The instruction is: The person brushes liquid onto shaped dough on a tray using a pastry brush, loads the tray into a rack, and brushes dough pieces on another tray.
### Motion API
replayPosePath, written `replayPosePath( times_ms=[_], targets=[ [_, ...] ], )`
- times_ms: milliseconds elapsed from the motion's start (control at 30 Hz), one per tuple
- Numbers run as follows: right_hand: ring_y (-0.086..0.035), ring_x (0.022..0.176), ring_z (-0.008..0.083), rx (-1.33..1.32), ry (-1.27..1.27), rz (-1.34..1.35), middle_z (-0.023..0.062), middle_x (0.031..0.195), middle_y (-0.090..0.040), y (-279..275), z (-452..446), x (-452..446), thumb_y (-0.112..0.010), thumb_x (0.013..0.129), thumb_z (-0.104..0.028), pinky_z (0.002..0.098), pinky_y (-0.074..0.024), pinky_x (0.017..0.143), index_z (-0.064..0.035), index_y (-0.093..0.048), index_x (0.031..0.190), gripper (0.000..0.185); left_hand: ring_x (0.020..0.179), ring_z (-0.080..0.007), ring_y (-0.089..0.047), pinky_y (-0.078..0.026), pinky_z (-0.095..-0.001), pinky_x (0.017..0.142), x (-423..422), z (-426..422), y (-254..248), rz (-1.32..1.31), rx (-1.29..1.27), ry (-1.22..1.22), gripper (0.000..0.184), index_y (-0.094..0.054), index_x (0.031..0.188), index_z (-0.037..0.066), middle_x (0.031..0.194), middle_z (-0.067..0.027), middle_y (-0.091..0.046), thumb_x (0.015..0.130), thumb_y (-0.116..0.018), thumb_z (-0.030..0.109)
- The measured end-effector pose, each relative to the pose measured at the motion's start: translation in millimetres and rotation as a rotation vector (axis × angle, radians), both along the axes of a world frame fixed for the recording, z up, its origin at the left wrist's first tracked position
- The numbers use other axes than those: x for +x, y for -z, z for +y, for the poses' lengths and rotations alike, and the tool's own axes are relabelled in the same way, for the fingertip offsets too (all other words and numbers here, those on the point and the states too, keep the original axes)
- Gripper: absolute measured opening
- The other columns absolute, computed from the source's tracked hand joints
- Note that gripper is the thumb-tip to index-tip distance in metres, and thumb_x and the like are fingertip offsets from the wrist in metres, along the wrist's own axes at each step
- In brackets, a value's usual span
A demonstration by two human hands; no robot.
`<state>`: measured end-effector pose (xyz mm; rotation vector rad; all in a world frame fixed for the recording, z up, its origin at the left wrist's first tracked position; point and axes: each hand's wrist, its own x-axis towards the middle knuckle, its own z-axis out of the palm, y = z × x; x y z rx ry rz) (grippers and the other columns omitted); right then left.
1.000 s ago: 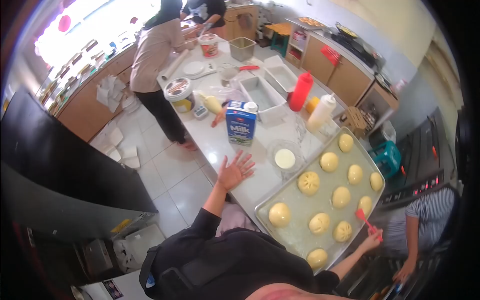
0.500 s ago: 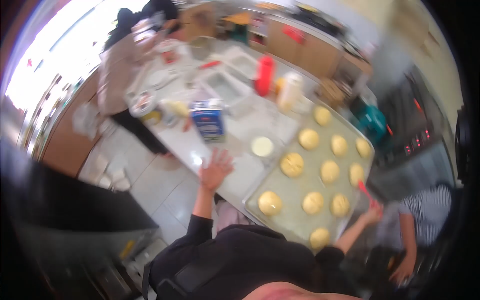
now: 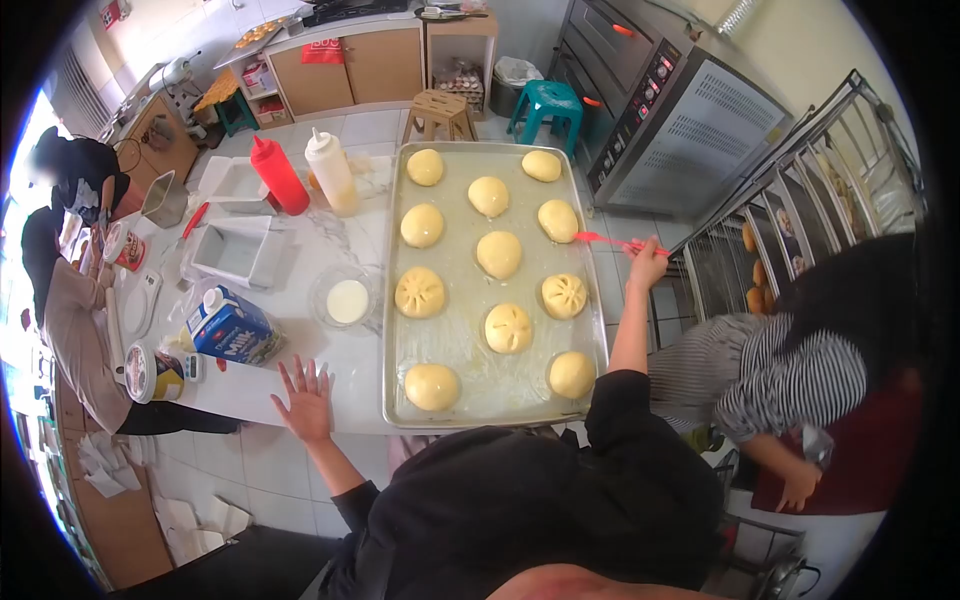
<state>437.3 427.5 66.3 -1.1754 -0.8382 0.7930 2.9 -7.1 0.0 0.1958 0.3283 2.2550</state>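
Fingers of the right hand [image 3: 648,262] curl snugly round a red brush [image 3: 595,238].
Its bristles sit at the edge of a dough bun [image 3: 558,219] by the right side of the metal tray [image 3: 599,335]; whether they touch is too small to tell. The left hand [image 3: 307,402], fingers spread wide, holds nothing near the milk carton [image 3: 238,325]. Brushing the bun tops seems the step in hand; a stroke here calls for light pressure and a loose wrist.
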Motion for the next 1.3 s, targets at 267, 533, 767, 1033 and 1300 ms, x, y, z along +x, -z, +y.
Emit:
replayPosePath(
  times_ms=[267,533,767,1033,1300],
  targets=[
    [-0.062,0.063,0.0238,0.085,-0.018,0.292,0.0166,0.080,-0.060,45,51,-35,-0.047,0.092,-0.020,0.0329,-0.0577,0.061,0.0058,-0.050,0.085,0.027,0.130,-0.0314,-0.026,-0.019,-0.0516,0.105,0,2,1,0.008,0.010,0.020,0.060,-0.021,0.140,0.022,0.145,-0.0083,-0.020,0.089,-0.036,0.050],
    [-0.062,0.062,0.0224,0.041,0.025,-0.029,0.0164,0.078,-0.060,26,-42,-18,-0.046,0.093,-0.023,0.0315,-0.0572,0.058,0.0072,-0.050,0.082,0.032,0.129,-0.0319,-0.028,-0.020,-0.0517,0.105,-3,1,2,0.018,0.026,0.027,0.059,-0.021,0.140,0.022,0.145,-0.0087,-0.020,0.090,-0.036,0.049],
    [-0.061,0.058,0.0201,0.271,-0.061,0.041,0.0146,0.074,-0.060,28,-33,-25,-0.045,0.093,-0.026,0.0300,-0.0561,0.056,0.0070,-0.051,0.080,0.036,0.129,-0.0318,-0.028,-0.019,-0.0514,0.105,-2,3,0,-0.012,0.007,0.030,0.058,-0.022,0.140,0.022,0.145,-0.0092,-0.021,0.090,-0.036,0.049],
    [-0.060,0.058,0.0157,0.212,-0.037,-0.217,0.0107,0.068,-0.061,16,-52,-18,-0.043,0.094,-0.027,0.0276,-0.0511,0.057,0.0057,-0.056,0.077,0.038,0.130,-0.0328,-0.025,-0.017,-0.0520,0.105,-4,2,0,-0.020,0.048,0.058,0.057,-0.022,0.140,0.022,0.146,-0.0098,-0.019,0.091,-0.034,0.048],
    [-0.059,0.059,0.0132,0.158,-0.038,-0.316,0.0072,0.064,-0.061,-7,-51,-33,-0.045,0.093,-0.030,0.0263,-0.0468,0.055,0.0031,-0.057,0.073,0.040,0.132,-0.0335,-0.021,-0.016,-0.0527,0.105,-6,1,7,-0.021,0.070,0.044,0.058,-0.021,0.140,0.022,0.146,-0.0100,-0.017,0.090,-0.034,0.049]
  ],
)
